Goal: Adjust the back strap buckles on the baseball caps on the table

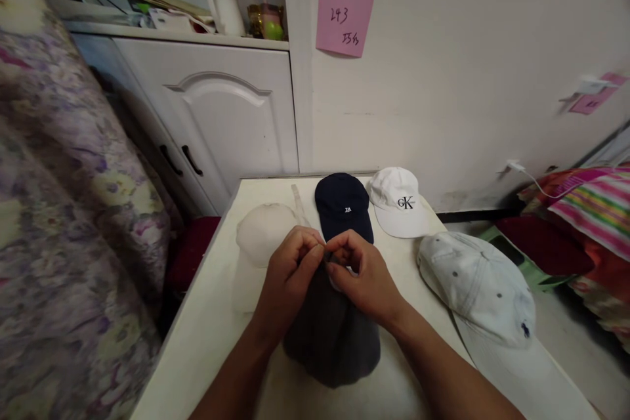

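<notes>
A dark grey cap [335, 335] lies on the pale table in front of me, its rounded crown toward me. At its far edge, my left hand [293, 272] and my right hand [364, 279] meet with thumbs and fingertips pinched together. Both are closed on the cap's edge; the small part between the fingertips is mostly hidden. Just beyond my hands is a navy cap [342, 203] with small white lettering. A whitish, see-through cap-shaped form [263, 233] rests left of my left hand, with a pale strip [298, 203] beside it.
A white cap [396, 200] with black letters sits at the table's [197, 354] back right. Nearer on the right, a pale blue-grey cap [477, 289] overhangs the edge. Behind stand a white cabinet [221, 105] and wall. A flowered curtain [73, 210] hangs left; a red-topped stool [546, 246] stands right.
</notes>
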Tool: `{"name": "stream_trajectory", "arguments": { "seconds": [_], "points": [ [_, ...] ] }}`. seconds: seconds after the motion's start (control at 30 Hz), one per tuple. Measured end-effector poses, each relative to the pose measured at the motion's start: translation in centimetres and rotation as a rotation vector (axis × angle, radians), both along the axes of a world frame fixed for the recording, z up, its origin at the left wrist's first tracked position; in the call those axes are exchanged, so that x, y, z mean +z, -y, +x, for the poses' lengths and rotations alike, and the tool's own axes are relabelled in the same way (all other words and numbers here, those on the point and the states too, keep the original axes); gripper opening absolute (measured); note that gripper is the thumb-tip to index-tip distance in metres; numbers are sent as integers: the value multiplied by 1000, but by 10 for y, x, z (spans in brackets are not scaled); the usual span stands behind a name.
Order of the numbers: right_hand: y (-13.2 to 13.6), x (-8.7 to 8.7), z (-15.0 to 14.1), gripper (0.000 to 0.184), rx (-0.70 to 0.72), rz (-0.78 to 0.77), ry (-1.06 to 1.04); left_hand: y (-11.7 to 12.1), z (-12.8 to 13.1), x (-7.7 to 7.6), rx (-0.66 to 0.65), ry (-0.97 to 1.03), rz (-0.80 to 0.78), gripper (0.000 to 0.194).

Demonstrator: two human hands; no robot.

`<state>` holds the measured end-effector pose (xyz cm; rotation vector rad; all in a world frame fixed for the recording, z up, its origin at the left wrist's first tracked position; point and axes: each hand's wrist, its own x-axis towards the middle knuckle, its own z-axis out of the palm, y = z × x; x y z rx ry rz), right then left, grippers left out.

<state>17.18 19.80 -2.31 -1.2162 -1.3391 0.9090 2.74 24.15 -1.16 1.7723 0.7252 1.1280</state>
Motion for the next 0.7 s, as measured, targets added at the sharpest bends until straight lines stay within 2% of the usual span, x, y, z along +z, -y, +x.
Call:
{"name": "stream_trajectory", "arguments": {
  "seconds": [0.23,0.47,0.7],
  "points": [
    [-3,-2,3,15,-9,8,-16,0,-1,0,-5,-13,-82,16],
    [-4,1,7,16,140,-51,-238,-7,-10,0,-86,10,-366,22],
    [-4,0,10,21,205,-94,-282,-10,-14,-3,-192,110,-490,24]
  ]
}}
